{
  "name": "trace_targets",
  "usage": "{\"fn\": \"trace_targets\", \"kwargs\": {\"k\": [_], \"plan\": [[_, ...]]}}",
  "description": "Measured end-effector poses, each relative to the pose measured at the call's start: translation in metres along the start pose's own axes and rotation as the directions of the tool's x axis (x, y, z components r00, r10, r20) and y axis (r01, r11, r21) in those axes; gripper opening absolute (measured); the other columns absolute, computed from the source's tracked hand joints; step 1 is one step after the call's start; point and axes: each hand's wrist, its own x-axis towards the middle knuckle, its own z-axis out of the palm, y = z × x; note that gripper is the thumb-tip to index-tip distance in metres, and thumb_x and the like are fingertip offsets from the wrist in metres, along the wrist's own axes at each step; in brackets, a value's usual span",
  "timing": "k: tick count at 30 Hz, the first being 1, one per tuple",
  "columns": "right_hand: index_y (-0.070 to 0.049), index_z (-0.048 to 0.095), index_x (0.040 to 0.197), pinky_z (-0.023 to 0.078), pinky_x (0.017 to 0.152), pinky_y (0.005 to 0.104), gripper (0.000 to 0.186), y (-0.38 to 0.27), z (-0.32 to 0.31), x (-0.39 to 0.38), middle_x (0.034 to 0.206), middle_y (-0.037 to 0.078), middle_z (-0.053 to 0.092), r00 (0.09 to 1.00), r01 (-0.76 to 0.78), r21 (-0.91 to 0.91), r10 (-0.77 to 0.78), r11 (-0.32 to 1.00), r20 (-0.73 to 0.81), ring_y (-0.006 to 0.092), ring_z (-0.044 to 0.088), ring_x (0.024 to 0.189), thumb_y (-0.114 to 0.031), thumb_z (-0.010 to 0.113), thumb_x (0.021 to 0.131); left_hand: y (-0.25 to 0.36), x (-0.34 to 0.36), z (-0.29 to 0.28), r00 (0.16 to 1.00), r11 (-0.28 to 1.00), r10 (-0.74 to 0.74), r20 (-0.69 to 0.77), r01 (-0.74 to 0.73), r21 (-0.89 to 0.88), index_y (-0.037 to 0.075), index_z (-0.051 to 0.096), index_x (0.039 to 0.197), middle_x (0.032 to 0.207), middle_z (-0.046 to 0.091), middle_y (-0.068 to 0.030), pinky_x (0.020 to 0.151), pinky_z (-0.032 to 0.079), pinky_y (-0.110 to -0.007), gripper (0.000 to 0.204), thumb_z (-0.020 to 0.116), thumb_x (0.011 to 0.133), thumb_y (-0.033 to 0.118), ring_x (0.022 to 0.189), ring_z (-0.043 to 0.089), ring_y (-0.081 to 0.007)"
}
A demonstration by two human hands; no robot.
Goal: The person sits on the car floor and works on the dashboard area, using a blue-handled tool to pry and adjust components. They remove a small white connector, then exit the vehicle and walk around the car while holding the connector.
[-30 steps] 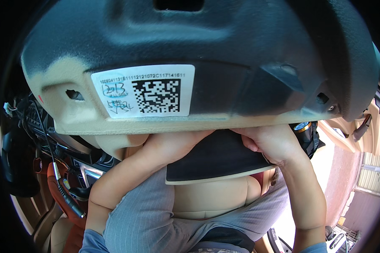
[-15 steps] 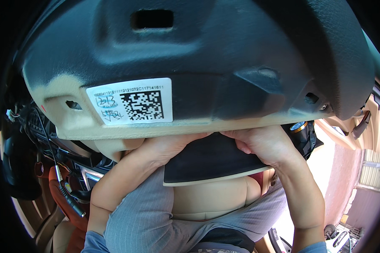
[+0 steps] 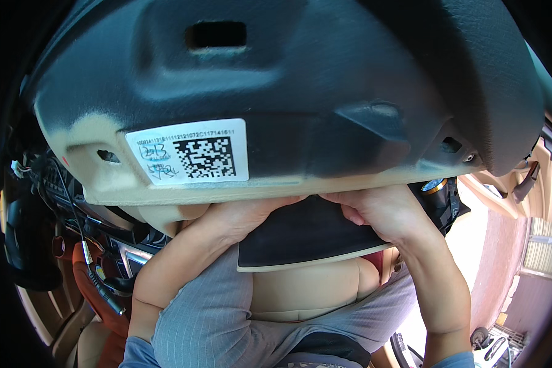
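Shifted slightly down and left since the earlier frame, a black-and-beige moulded panel [image 3: 294, 116] fills the upper frame above the left hand [image 3: 251, 216] and right hand [image 3: 377, 210], whose mostly hidden fingers leave grip impossible to tell, with even, level support seemingly wisest.

A beige, stitched seat cushion [image 3: 306, 293] shows in the middle, flanked left and right by legs in grey striped trousers [image 3: 205, 300]. Outside, to the right, sunlit ground [image 3: 494, 251] carries a white object [image 3: 494, 354] at its near end.
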Motion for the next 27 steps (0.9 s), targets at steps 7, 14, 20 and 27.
{"fn": "trace_targets", "kwargs": {"k": [7, 14, 20, 27], "plan": [[0.003, 0.066, 0.089, 0.032, 0.045, 0.0228, 0.005, 0.002, 0.006, 0.001, 0.071, 0.003, 0.057, 0.998, 0.034, 0.035, -0.032, 0.999, -0.050, 0.0082, 0.043, 0.053, -0.001, 0.068, 0.087, -0.005, 0.001, -0.005, 0.998, 0.996, 0.006, 0.055, -0.001, -0.086, 0.002, 0.069, 0.109, 0.107, 0.067, -0.0084, 0.090, 0.050, -0.028, 0.032, 0.079, 0.079, 0.000, 0.100, 0.062, -0.0173], [0.001, 0.065, 0.084, 0.031, 0.044, 0.0223, 0.005, 0.003, 0.009, 0.001, 0.068, 0.003, 0.056, 0.991, 0.088, -0.070, -0.094, 0.994, -0.097, 0.0078, 0.044, 0.050, -0.001, 0.069, 0.086, -0.003, -0.002, -0.003, 0.999, 0.999, 0.016, 0.052, -0.014, -0.036, 0.003, 0.069, 0.109, 0.108, 0.067, -0.0080, 0.090, 0.050, -0.028, 0.030, 0.078, 0.080, 0.001, 0.100, 0.062, -0.0176], [0.000, 0.063, 0.083, 0.032, 0.044, 0.0225, 0.008, 0.010, 0.005, 0.002, 0.064, 0.003, 0.054, 0.983, 0.136, -0.124, -0.149, 0.983, -0.107, 0.0083, 0.044, 0.049, -0.005, 0.068, 0.088, 0.000, -0.002, -0.001, 0.998, 0.995, 0.048, 0.028, -0.050, 0.081, 0.003, 0.069, 0.109, 0.109, 0.067, -0.0090, 0.092, 0.050, -0.028, 0.031, 0.078, 0.080, 0.003, 0.101, 0.062, -0.0178], [0.000, 0.063, 0.089, 0.040, 0.050, 0.0230, 0.018, 0.033, 0.001, -0.005, 0.076, 0.010, 0.063, 0.843, 0.496, 0.309, -0.365, 0.811, -0.396, 0.0129, 0.054, 0.057, -0.009, 0.050, 0.096, 0.000, -0.006, -0.003, 0.995, 0.971, 0.089, 0.037, -0.095, 0.219, 0.001, 0.068, 0.109, 0.108, 0.067, -0.0096, 0.089, 0.050, -0.027, 0.025, 0.074, 0.086, 0.008, 0.098, 0.062, -0.0185]]}}
